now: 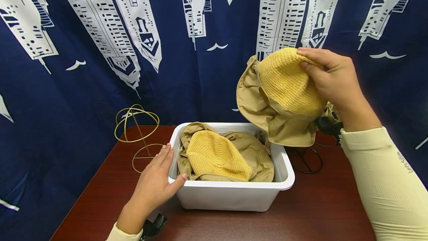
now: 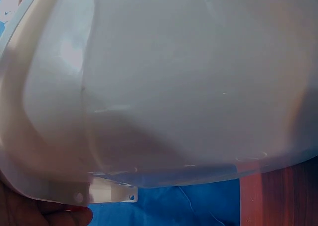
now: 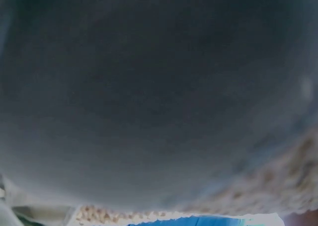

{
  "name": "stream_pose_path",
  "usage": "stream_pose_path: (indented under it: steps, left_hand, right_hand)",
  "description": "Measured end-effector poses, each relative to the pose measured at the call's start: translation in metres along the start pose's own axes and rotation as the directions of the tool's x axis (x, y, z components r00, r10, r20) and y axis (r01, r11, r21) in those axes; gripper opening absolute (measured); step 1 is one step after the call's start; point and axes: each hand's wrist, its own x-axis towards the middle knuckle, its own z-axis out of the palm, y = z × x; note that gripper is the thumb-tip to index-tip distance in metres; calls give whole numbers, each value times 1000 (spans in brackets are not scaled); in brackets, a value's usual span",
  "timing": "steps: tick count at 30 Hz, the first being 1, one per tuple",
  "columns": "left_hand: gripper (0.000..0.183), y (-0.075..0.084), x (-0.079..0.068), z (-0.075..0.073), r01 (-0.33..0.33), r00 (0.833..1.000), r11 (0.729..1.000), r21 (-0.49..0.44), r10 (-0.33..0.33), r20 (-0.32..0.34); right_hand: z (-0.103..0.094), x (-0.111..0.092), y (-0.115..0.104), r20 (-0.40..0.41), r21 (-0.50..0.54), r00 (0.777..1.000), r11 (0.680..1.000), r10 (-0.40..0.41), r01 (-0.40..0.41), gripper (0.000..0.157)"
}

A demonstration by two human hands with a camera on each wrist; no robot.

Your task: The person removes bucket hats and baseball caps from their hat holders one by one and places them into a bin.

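A tan sun hat with a yellow knit crown (image 1: pixel 284 81) hangs above the right end of a white plastic tub (image 1: pixel 230 196). My right hand (image 1: pixel 334 73) pinches the top of that crown between thumb and fingers. Inside the tub lies a second hat of the same yellow knit (image 1: pixel 217 155) and tan cloth, its crown facing up. Along the tub's left rim my left hand (image 1: pixel 155 181) rests with straight fingers, its thumb at the front corner. The left wrist view is mostly filled by the tub wall (image 2: pixel 189 87). A dark blur covers most of the right wrist view, with knit cloth (image 3: pixel 278 186) below.
A gold wire stand (image 1: pixel 137 122) is on the dark red table (image 1: pixel 110 181) left of the tub. Behind the tub's right side, a black wire base (image 1: pixel 307 161) shows beneath the raised hat. A navy curtain with white building prints (image 1: pixel 207 84) hangs behind.
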Motion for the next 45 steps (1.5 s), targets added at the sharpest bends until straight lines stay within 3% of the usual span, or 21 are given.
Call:
stream_pose_path:
  steps: [12,19,25,32,37,39,45]
  left_hand:
    - [83,0,1,1,-3,1000,1000,5,3,15]
    - [81,-1,3,4,-22,1000,1000,5,22,2]
    - [82,0,2,3,-23,1000,1000,0,23,-1]
    - [82,-1,2,3,-26,1000,1000,-8,26,-8]
    - [82,0,1,1,-14,1000,1000,-17,14,-1]
    - [83,0,1,1,-5,1000,1000,-16,5,6]
    - [85,-1,1,0,6,1000,1000,-14,-6,12]
  right_hand:
    - [34,0,-5,-4,160,999,986,-37,37,33]
    - [63,-11,-11,39,249,990,961,-137,123,31]
    - [88,-21,-15,107,282,961,935,-254,216,29]
    - [117,-40,-16,245,263,883,904,-400,336,32]
    - [130,-51,-19,332,314,825,878,-457,360,33]
    - [133,-54,-19,380,345,789,865,-483,363,35]
    - [138,-66,-17,543,342,645,843,-539,416,40]
